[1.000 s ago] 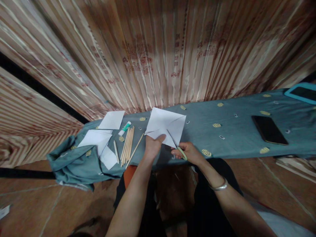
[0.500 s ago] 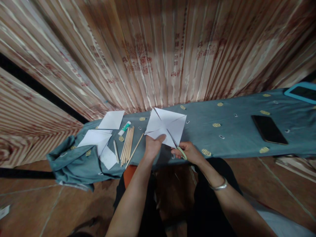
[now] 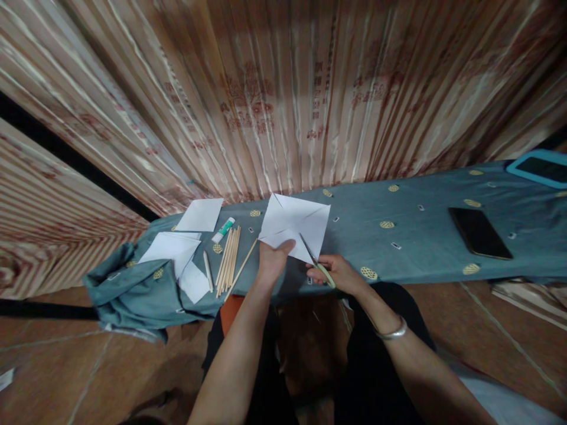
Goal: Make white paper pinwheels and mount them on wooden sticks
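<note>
Between hands, creased white paper square [image 3: 293, 227]

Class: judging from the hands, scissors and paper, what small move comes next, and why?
Probably a short snip along the diagonal crease: the right hand holds scissors pointing into the white paper at its near corner, while the left hand pinches the near edge.

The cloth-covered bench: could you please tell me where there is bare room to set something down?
Bare cloth lies between the paper square with the scissors and the phone. The left end is crowded with paper sheets, glue stick and wooden sticks.
</note>
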Motion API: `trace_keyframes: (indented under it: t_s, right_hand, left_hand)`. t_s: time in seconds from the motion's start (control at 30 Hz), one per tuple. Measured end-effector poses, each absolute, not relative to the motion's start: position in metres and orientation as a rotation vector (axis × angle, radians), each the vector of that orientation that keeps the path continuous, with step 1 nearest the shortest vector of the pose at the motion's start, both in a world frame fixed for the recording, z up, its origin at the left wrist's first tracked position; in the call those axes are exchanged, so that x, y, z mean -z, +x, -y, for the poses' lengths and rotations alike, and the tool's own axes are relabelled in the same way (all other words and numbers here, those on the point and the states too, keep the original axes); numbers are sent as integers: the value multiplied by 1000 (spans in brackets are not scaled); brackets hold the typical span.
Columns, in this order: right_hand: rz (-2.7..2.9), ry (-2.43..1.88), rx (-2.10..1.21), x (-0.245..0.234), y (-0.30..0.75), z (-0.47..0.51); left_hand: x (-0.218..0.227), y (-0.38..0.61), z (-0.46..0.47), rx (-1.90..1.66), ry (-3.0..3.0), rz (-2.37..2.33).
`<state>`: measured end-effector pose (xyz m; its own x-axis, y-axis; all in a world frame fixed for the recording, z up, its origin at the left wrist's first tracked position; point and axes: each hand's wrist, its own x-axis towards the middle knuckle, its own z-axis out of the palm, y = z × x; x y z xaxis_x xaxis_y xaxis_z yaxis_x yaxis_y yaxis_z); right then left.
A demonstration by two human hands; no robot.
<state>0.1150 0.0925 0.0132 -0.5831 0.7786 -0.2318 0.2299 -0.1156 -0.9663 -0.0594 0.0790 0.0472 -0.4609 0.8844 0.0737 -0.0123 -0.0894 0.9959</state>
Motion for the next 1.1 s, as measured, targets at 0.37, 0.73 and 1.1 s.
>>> trace_keyframes:
  t_s: [0.37,0.73,1.1]
  right_hand:
    - [2185,-1738,-646,-12,157,-104]
    - [2099,-1989,-260,-10,179,-109]
    - [2146,-1937,-177,-7,177,-113]
  left_hand:
    - [-35,-72,-85,-1815,773,-1366]
    - [4,-50,-85,-1466,740,-1449]
    - [13,-51,-85,-1371,839,-1438]
